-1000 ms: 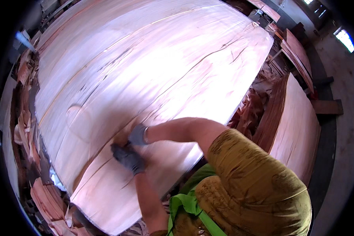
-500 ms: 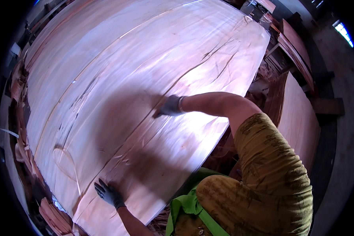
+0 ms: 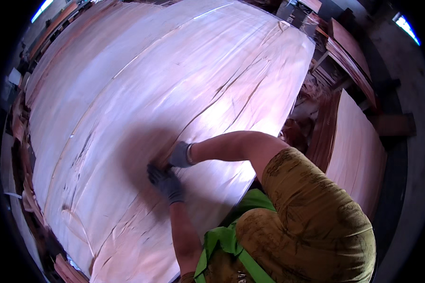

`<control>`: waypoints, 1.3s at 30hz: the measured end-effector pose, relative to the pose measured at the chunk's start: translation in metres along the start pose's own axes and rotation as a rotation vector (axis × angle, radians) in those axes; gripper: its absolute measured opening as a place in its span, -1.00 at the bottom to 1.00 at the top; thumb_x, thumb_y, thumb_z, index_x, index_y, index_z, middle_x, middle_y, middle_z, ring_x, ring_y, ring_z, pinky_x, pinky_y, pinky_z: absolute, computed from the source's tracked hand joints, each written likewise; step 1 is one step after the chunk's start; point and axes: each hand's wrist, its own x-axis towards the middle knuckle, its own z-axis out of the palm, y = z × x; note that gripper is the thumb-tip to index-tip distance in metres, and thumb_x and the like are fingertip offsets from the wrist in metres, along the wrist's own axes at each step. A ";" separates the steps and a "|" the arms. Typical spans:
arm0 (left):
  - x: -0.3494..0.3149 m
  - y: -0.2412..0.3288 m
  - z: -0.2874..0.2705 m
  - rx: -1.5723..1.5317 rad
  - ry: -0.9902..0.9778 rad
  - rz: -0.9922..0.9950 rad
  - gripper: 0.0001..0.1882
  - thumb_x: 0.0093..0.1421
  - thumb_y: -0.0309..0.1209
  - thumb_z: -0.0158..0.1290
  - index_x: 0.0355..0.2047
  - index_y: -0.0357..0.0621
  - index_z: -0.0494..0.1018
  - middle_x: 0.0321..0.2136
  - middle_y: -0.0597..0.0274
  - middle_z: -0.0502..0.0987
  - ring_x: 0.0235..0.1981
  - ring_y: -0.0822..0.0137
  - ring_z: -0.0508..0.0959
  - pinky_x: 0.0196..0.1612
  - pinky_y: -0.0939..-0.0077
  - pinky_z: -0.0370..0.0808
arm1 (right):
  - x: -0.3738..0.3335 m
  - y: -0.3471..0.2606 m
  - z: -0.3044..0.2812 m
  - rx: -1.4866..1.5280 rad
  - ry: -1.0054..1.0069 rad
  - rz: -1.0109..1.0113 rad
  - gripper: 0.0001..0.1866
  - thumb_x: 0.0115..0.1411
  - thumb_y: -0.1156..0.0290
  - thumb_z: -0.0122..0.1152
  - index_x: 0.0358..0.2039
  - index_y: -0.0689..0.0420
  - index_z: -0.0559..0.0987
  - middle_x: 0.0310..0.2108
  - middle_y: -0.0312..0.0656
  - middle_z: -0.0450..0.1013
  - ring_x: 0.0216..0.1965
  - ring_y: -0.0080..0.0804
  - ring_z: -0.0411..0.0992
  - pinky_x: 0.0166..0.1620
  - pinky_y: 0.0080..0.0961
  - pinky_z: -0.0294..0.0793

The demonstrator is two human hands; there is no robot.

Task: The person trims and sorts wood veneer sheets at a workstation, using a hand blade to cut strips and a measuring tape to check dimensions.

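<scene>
Just now, your left gloved hand (image 3: 166,183) had come up from the sheet's near end and your right gloved hand (image 3: 180,155) had come back toward you, so hands well apart half a second earlier met again. That brought both to one spot along the long dark split (image 3: 204,110) in the pale wood veneer (image 3: 127,118), which lay spread before you. Your fingers were bunched; whether they gripped anything, I couldn't tell. A thin curled strip (image 3: 83,231) lay near the left edge.

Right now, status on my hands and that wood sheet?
Left hand, right hand: gloved, close together over wood sheet. Sheet spread wide, streaked. Shadow around both hands.
</scene>
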 end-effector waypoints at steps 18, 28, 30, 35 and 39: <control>0.015 0.043 0.015 0.448 -0.121 0.093 -0.34 0.13 -0.40 -0.07 0.26 0.07 0.05 0.27 -0.07 -0.02 0.26 -0.09 0.03 0.24 0.06 0.05 | -0.173 0.283 -0.055 0.026 0.083 0.020 -0.75 0.12 0.15 0.07 -0.26 -0.08 0.60 -0.31 -0.23 0.54 -0.29 -0.15 0.51 -0.24 -0.26 0.48; 0.050 0.113 0.026 0.420 -0.049 0.147 -0.32 0.18 -0.34 -0.07 0.29 -0.04 -0.04 0.29 -0.07 -0.07 0.28 -0.01 0.00 0.29 0.12 -0.08 | -0.226 0.364 -0.073 0.142 0.068 0.202 -0.76 0.19 0.10 -0.01 -0.14 -0.40 0.54 -0.23 -0.35 0.51 -0.36 -0.26 0.51 -0.39 -0.36 0.47; 0.060 0.201 0.065 0.247 -0.096 0.249 -0.28 0.17 -0.21 -0.07 0.26 -0.22 -0.05 0.27 -0.11 -0.03 0.30 0.00 -0.04 0.32 0.12 -0.18 | -0.229 0.354 -0.068 0.160 0.013 0.260 -0.77 0.18 0.11 0.01 -0.17 -0.37 0.55 -0.23 -0.33 0.51 -0.35 -0.26 0.51 -0.39 -0.36 0.47; 0.090 0.353 0.162 0.027 -0.106 0.293 -0.29 0.15 -0.16 -0.08 0.23 -0.27 0.03 0.25 -0.15 0.01 0.29 -0.04 0.00 0.31 0.07 -0.16 | -0.230 0.354 -0.079 0.162 -0.039 0.222 -0.67 0.15 0.04 0.05 -0.24 -0.02 0.55 -0.24 -0.21 0.51 -0.15 -0.24 0.47 -0.18 -0.32 0.43; 0.088 0.366 0.177 0.234 -0.180 0.282 -0.32 0.14 -0.16 -0.09 0.27 0.00 0.04 0.26 -0.15 -0.02 0.28 -0.10 -0.01 0.28 0.01 -0.11 | -0.254 0.386 -0.090 0.187 -0.107 0.314 -0.56 0.16 -0.05 -0.01 -0.24 0.05 0.55 -0.24 -0.14 0.50 -0.18 -0.15 0.47 -0.19 -0.30 0.43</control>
